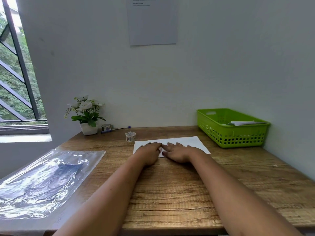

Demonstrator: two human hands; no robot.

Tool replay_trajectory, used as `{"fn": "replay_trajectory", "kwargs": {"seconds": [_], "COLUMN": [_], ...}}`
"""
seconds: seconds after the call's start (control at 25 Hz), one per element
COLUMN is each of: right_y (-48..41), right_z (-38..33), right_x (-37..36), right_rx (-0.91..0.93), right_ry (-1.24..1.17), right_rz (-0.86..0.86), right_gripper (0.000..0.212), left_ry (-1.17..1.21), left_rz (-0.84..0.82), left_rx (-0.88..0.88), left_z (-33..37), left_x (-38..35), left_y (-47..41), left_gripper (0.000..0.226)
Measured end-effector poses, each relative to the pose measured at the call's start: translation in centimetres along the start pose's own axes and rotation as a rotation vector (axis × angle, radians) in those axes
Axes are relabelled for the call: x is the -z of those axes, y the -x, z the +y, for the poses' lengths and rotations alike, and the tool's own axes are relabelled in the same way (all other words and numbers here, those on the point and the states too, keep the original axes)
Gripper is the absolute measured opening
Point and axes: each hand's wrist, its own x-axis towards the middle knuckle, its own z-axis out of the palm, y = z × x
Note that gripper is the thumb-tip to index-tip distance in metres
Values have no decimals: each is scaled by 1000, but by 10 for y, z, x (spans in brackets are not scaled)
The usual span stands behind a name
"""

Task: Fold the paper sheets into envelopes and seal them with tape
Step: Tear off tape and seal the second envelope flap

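Observation:
A white paper sheet [187, 142] lies flat on the wooden table [179, 188], towards its far side. My left hand [150, 153] rests palm down on the sheet's left part, fingers spread. My right hand [177, 151] presses flat beside it, near the sheet's middle, and the two hands almost touch. Neither hand grips anything. A roll of patterned tape [130, 136] stands just beyond the sheet's left corner. A second tape roll [106, 127] sits further back near the wall.
A green plastic basket [238, 138] at the back right holds folded white paper [245, 123]. A potted plant with white flowers [86, 114] stands at the back left, with a pen [115, 129] beside it. A clear plastic bag [46, 181] lies on the table's left side.

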Motion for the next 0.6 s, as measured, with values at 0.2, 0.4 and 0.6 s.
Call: {"fn": "replay_trajectory", "kwargs": {"seconds": [0.2,0.4,0.6], "right_y": [-10,-15,-5], "right_z": [30,55,49], "right_x": [-4,-7,-4], "right_rx": [-236,-385,-401], "right_ry": [-32,-119,5], "right_rz": [66,111,320], "right_gripper": [66,68,63], "left_ry": [-158,-80,-5], "left_rz": [-143,-173,-118], "left_rx": [110,224,169], "left_z": [-3,-19,-39], "left_x": [-1,5,23], "left_y": [-3,-4,-1], "left_gripper": [56,83,62]}}
